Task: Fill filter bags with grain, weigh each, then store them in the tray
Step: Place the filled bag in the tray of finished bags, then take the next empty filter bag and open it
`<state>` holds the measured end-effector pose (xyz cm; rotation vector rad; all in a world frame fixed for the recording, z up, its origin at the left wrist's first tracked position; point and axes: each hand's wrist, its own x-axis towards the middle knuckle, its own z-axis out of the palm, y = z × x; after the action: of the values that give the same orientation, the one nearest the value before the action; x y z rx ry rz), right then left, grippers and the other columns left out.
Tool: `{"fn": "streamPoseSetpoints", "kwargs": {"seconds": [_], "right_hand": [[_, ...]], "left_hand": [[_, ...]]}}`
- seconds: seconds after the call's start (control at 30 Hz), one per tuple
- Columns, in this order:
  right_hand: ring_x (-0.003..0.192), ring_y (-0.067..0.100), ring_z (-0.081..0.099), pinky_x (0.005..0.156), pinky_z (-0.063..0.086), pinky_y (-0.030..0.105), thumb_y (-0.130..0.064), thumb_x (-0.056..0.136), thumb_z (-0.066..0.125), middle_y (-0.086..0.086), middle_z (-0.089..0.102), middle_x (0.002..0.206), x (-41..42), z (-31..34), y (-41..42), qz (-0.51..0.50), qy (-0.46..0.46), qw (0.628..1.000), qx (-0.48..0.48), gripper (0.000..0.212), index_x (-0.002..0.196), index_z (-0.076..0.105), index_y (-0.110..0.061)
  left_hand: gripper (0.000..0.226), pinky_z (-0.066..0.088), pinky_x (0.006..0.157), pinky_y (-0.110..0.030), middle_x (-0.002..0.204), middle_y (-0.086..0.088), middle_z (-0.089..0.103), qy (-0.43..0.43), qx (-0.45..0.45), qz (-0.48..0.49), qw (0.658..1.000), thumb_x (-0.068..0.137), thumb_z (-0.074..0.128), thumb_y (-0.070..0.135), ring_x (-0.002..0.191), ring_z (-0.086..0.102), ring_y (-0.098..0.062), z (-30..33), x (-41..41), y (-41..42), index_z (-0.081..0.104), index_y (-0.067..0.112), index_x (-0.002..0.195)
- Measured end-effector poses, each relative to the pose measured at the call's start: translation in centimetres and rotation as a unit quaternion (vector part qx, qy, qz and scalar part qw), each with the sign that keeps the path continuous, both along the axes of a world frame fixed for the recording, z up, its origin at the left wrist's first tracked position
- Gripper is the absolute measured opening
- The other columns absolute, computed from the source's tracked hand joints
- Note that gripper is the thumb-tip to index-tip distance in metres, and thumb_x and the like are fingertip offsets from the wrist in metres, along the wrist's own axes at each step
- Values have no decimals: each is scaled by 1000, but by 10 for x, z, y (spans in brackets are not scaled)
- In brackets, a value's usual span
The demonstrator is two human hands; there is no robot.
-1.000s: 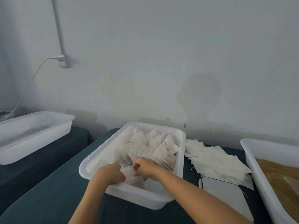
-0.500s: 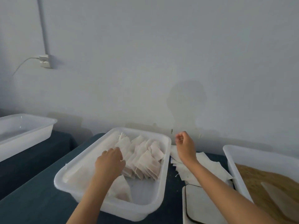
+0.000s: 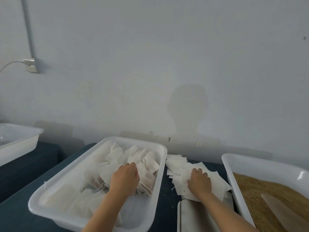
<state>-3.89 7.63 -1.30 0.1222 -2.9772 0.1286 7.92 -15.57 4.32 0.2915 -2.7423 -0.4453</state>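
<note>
Inside the white storage tray at centre, filled filter bags stand packed on edge in rows along the right half, drawstrings trailing at their near ends. More bags lie flat against the tray's left wall and near corner. Left hand rests on top of the upright rows, knuckles up, fingers bent down among the bags; whether they pinch one cannot be told from this angle.

Just right of the tray, a loose pile of empty filter bags lies flat on the dark blue table cover. Right hand lies palm-down on this pile, fingers spread and pressing on the top sheets, nothing pinched that can be seen.

Near edge of the pile overlaps a flat grey scale, which sits under the right forearm.

At far right, a second white tub holds brown grain with a pale scoop lying on it.

At far left, well apart, a third white tub sits on a separate covered surface. On the wall behind, a socket has a cable plugged in.
</note>
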Motion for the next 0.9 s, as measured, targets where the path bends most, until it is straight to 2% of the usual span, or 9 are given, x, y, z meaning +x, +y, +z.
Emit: {"fn": "streamPoseSetpoints", "kwargs": {"seconds": [0.07, 0.13, 0.17, 0.27, 0.43, 0.53, 0.67, 0.77, 0.9], "right_hand": [[114, 24, 48, 89, 40, 28, -19, 97, 38, 6, 46, 129, 1, 3, 1, 8, -1, 1000, 7, 25, 121, 43, -15], [110, 22, 51, 81, 40, 26, -12, 96, 36, 5, 49, 124, 2, 8, 4, 12, -5, 1000, -15, 15, 101, 46, -21], [107, 21, 53, 76, 39, 26, -10, 95, 36, 4, 52, 120, 2, 12, 5, 11, -5, 999, -35, 15, 91, 44, -22], [84, 17, 52, 67, 33, 24, -9, 96, 36, 3, 58, 104, 2, 30, 10, 4, 30, 995, -93, 15, 84, 42, -17], [69, 19, 45, 58, 27, 29, -17, 99, 37, 1, 46, 72, 5, 75, 37, 26, 140, 978, -150, 28, 71, 37, -12], [62, 20, 44, 56, 29, 32, -20, 97, 45, 1, 46, 62, 16, 102, 64, 51, 201, 951, -230, 33, 66, 37, -11], [69, 27, 59, 64, 49, 38, -17, 93, 54, 12, 58, 69, 35, 131, 107, 104, 189, 910, -354, 28, 71, 49, -2], [71, 26, 61, 62, 53, 29, -12, 94, 52, 14, 59, 72, 54, 131, 143, 138, 161, 884, -417, 27, 68, 48, -7], [66, 15, 54, 59, 45, 20, -11, 95, 49, -1, 53, 65, 74, 111, 191, 145, 136, 883, -425, 29, 66, 49, -14]], "left_hand": [[5, 38, 71, -23, 98, 4, 55, -4, -8, -2, 1000, 94, 40, 22, 87, 49, -13, -3, -2, 0, 42, 21, 89], [7, 38, 70, -23, 100, 4, 57, 1, -14, -1, 1000, 94, 39, 22, 87, 49, -13, -4, -2, -1, 44, 20, 91], [8, 38, 70, -23, 100, 4, 58, 7, -18, 1, 1000, 95, 38, 22, 87, 50, -13, -3, -2, 0, 45, 20, 92], [13, 41, 72, -23, 99, 4, 59, 32, -31, 6, 999, 96, 37, 22, 88, 52, -13, 2, -4, 5, 48, 17, 95], [15, 47, 80, -24, 99, 7, 59, 63, -5, -40, 997, 96, 39, 23, 90, 54, -12, 24, -12, 35, 52, 18, 100], [10, 45, 77, -24, 98, 7, 60, 75, 50, -89, 992, 92, 44, 21, 89, 55, -12, 38, -20, 70, 53, 19, 96], [15, 48, 81, -32, 101, 6, 58, 87, 156, -179, 968, 91, 51, 21, 92, 57, -16, 48, -31, 136, 44, 16, 103], [29, 48, 83, -33, 105, 4, 55, 83, 235, -225, 942, 91, 54, 22, 95, 57, -17, 49, -37, 194, 39, 17, 115], [32, 42, 76, -24, 114, 0, 53, 72, 313, -267, 909, 94, 52, 25, 92, 53, -14, 43, -42, 260, 39, 16, 121]]}}
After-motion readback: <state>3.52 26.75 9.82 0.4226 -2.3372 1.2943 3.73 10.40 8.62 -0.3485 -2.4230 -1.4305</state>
